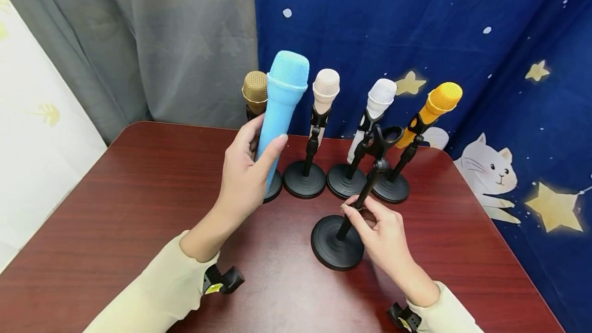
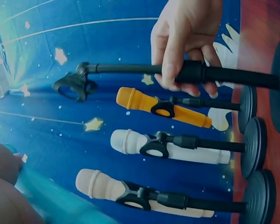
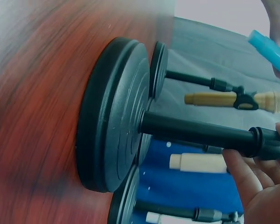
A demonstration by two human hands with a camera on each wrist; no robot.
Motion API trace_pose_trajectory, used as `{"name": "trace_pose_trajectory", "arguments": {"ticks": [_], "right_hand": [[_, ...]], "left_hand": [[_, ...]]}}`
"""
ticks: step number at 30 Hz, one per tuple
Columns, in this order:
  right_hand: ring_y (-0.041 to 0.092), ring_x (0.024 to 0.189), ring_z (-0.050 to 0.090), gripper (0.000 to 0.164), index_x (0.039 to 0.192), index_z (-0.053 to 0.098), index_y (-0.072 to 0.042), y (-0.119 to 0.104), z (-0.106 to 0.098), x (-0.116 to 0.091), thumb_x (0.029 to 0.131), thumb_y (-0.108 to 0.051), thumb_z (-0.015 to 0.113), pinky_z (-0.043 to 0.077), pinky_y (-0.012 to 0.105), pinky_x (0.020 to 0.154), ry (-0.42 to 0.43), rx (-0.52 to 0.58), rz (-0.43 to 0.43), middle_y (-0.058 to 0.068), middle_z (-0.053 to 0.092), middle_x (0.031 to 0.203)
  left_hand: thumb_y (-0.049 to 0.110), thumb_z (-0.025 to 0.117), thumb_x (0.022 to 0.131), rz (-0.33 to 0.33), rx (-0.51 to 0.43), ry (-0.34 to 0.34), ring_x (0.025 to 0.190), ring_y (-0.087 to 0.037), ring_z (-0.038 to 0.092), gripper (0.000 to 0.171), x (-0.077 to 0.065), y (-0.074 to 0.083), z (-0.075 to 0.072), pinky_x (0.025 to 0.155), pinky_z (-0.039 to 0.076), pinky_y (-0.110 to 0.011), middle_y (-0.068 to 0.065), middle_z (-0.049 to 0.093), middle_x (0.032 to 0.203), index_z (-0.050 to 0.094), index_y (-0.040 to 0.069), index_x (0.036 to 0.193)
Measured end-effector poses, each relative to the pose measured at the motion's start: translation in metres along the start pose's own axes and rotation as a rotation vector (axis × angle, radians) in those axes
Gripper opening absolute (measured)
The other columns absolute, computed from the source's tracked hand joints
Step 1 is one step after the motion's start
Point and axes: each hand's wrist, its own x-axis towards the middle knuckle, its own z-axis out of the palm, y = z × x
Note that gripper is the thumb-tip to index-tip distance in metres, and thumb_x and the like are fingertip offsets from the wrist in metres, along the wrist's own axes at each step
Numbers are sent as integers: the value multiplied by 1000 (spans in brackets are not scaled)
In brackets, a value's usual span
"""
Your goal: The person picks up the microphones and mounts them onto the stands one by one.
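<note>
My left hand (image 1: 240, 176) grips a light blue microphone (image 1: 283, 96) by its handle, head up and tilted slightly right. It partly hides a gold-brown microphone (image 1: 255, 87) behind it. With thumb and fingers, my right hand (image 1: 381, 227) pinches the pole of a black desktop microphone stand (image 1: 339, 248). The clip (image 2: 72, 88) at the top of this stand holds nothing. Its round base (image 3: 114, 116) is close to the tabletop, nearer to me than the other stands. In the left wrist view the blue microphone (image 2: 60, 198) shows only in part.
Behind my hands is a row of black stands bearing the gold-brown, a beige (image 1: 326, 86), a white (image 1: 382, 94) and a yellow-orange microphone (image 1: 444, 97). They stand along the back of the reddish wooden table (image 1: 139, 209). Grey (image 1: 199, 40) and starry blue curtains (image 1: 370, 14) hang behind it.
</note>
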Motion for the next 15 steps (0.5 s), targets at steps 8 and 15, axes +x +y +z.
{"name": "trace_pose_trajectory", "arguments": {"ticks": [8,15], "right_hand": [[11,77,74,6,100,72,-15,-11,23,3,94,-12,72,59,17,70,-24,62,-24,1,76,91],[12,72,71,6,99,72,-17,-15,35,4,95,-14,71,59,18,66,-40,84,-37,-1,74,90]], "left_hand": [[19,42,109,94,-171,-35,105,-22,65,40,18,3,12,89,51,-26,-14,64,125,43,2,145],[18,47,104,139,-253,9,82,-22,57,33,28,9,20,74,48,-30,-6,56,94,37,2,132]]}}
